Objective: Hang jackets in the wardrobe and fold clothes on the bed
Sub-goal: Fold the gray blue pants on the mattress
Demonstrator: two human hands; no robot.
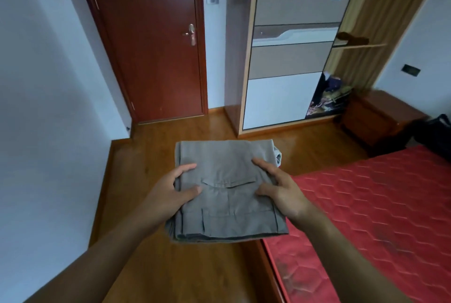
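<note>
While both arms reach forward, the folded grey trousers (227,156) sit flat between them, carried in the air over the wooden floor (156,146) rather than resting on anything. The left grip (170,193) pinches the left edge, thumb on top and fingers tucked under; the right grip (280,190) does the same on the right edge, so both are closed on the cloth. The bundle's slightly longer side runs away from the person, with a pocket flap facing up and the layered edges of the fold toward the body.

What the next move turns on is direction: the bed (378,205) with its red quilted mattress lies to the right, its near corner just beside the bundle's right edge, so the right grip is the nearer one. The wardrobe (280,102) stands ahead and slightly right, its open section (327,97) holding a heap of clothes low down and a shelf (358,46) higher up.

Judging by the task, either surface could take the bundle. The floor ahead gives open room; the bed frame's edge and a bedside cabinet (380,117) narrow the path on the right.
</note>
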